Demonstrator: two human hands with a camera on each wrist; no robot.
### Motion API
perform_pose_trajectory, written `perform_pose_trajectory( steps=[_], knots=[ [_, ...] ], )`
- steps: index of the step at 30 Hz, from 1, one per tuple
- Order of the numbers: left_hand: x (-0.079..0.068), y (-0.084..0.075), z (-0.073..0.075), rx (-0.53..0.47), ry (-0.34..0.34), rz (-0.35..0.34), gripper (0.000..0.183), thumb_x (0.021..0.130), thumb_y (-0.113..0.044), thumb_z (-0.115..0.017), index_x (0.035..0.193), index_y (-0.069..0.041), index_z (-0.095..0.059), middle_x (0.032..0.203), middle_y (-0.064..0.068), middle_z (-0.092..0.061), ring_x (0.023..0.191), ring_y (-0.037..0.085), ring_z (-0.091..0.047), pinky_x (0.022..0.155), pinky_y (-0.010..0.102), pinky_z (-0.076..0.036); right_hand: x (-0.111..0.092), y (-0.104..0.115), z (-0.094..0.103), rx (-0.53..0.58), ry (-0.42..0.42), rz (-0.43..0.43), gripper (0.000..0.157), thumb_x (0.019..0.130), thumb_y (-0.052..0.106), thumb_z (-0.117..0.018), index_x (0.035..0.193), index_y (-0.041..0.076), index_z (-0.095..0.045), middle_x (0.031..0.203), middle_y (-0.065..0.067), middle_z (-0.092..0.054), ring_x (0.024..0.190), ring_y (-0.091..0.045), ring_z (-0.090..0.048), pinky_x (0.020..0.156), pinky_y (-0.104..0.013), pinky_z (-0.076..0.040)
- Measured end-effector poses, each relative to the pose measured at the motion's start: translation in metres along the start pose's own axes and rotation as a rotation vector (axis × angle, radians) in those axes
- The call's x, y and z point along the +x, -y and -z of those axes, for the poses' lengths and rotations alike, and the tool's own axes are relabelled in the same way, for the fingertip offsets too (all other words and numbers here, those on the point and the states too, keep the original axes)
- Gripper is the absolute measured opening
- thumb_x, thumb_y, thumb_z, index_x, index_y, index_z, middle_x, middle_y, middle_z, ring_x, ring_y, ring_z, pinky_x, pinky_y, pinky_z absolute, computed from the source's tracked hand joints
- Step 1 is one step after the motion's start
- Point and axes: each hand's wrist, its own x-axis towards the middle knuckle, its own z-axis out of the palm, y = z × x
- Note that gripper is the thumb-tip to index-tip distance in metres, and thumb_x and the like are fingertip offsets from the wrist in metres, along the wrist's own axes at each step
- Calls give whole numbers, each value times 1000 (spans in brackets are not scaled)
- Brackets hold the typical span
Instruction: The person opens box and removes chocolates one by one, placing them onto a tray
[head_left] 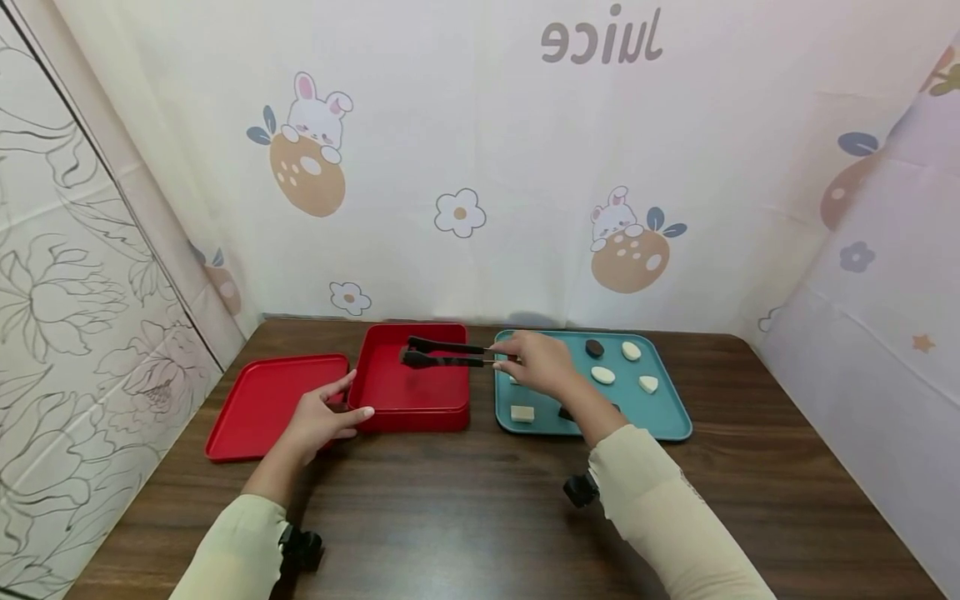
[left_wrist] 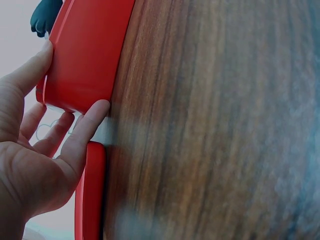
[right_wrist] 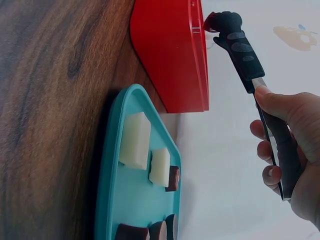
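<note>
In the head view my right hand [head_left: 538,364] grips black-tipped tongs [head_left: 450,347] by the handle and holds them over the deep red box [head_left: 408,421]. A small dark reddish bit shows at the tong tips in the right wrist view; I cannot tell whether it is a piece in their grip. My left hand [head_left: 318,422] rests against the box's left front corner, its fairly straight fingers and thumb spread along two sides. Right of the box is a teal tray [head_left: 667,425] with pale pieces [head_left: 522,413] and dark pieces [head_left: 594,348], partly hidden by my right arm.
A flat red tray or lid [head_left: 258,408] lies left of the box, close beside my left hand. All stands on a dark wooden table [head_left: 442,517]. Printed curtains [head_left: 465,150] hang at the back and both sides.
</note>
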Motion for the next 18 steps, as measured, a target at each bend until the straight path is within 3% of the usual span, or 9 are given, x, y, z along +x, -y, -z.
perform_pose_trajectory(
  steps=[10, 18],
  knots=[
    [1, 0, 1, -1, 10, -2, 93, 78, -32, -82, 154, -23, -31, 150, 22, -31, 129, 39, -40, 81, 40, -58, -24, -7, 9, 37, -87, 4, 34, 91, 30, -71, 122, 19, -71, 81, 8, -57, 62, -7, -46, 50, -25, -38],
    [0, -1, 1, 2, 7, 1, 92, 78, -32, -82, 154, -22, -31, 149, 23, -32, 127, 40, -41, 81, 40, -58, -46, -13, 17, 42, -179, 12, 33, 88, 27, -74, 120, 18, -72, 81, 8, -55, 60, -6, -43, 47, -26, -34]
  ],
)
